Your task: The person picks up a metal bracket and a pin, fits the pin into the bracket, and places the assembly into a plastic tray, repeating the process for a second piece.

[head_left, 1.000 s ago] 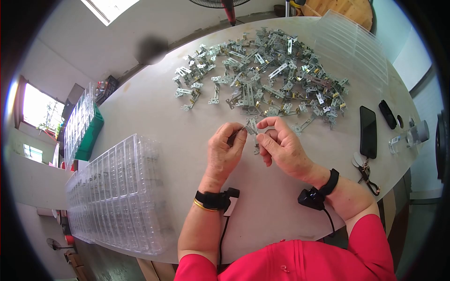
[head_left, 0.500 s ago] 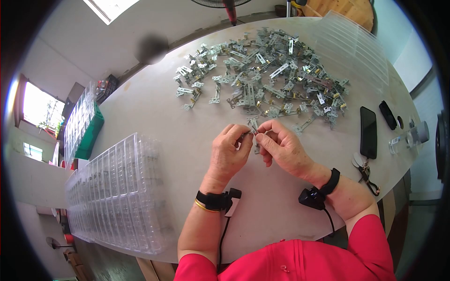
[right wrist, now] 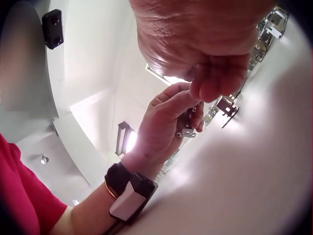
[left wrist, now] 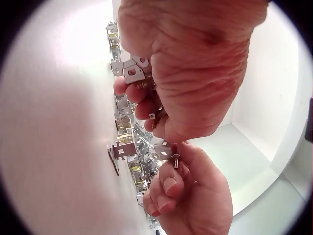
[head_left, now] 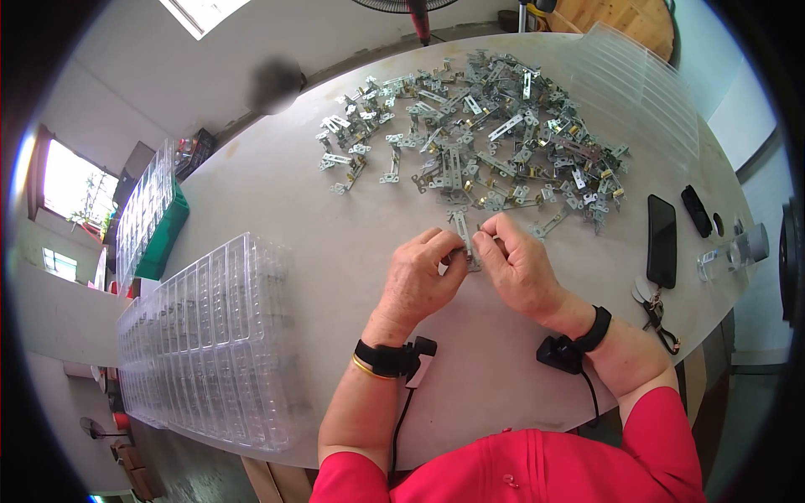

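Observation:
In the head view my left hand (head_left: 426,275) and right hand (head_left: 521,272) work close together near the table's middle. The left fingers curl round a small metal bracket (left wrist: 134,72) with brass-coloured parts; its holed end juts from the hand in both wrist views. My right thumb and index finger pinch a small screw-like metal pin (left wrist: 176,160), beside a holed metal tab (left wrist: 164,151) by the left fingertips. Another silver bracket (head_left: 459,222) lies on the table just beyond the hands. Past it spreads a big pile of similar brackets (head_left: 503,126).
Stacked clear plastic trays (head_left: 201,344) stand on the left, with a green crate (head_left: 163,230) behind. Another clear tray (head_left: 633,92) lies at the far right. A phone (head_left: 662,241), keys (head_left: 656,312) and a clear bottle (head_left: 729,253) sit along the right side of the table (head_left: 360,218).
My left hand has shifted right and slightly nearer the body. The right hand's raised index finger has come in to meet the thumb. The head view has shifted slightly.

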Tool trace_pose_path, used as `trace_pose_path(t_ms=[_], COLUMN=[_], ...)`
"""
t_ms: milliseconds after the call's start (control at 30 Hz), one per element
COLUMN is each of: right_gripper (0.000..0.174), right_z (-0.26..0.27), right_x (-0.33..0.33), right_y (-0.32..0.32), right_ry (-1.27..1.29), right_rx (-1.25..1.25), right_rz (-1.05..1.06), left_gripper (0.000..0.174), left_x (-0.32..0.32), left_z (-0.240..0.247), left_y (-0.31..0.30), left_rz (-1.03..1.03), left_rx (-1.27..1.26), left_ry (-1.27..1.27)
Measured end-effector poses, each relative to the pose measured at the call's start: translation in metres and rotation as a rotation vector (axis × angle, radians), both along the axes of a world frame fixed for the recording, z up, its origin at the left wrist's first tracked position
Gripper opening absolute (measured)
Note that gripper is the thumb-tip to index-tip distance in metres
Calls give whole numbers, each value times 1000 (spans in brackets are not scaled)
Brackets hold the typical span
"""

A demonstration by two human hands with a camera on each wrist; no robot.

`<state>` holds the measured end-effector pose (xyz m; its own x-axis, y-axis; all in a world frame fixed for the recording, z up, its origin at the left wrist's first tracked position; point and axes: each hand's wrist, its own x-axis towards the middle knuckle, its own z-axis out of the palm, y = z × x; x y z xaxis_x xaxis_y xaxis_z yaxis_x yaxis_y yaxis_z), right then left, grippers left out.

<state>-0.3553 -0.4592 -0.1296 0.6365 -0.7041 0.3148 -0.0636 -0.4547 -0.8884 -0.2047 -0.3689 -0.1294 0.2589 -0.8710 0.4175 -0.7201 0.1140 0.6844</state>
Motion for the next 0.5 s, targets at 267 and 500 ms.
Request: trace_pose_path(t_ms=[267,500], right_gripper=[17,12], right_z=[9,4], right_x=[-4,1], right_y=[-4,1], right_ry=[-40,19], right_rx=[493,437], right_rz=[86,157], left_gripper=[10,10], left_x=[11,17], left_z=[1,-4], left_y=[3,3], left_rz=[118,118], left_rx=[123,89], left_ry=[762,898])
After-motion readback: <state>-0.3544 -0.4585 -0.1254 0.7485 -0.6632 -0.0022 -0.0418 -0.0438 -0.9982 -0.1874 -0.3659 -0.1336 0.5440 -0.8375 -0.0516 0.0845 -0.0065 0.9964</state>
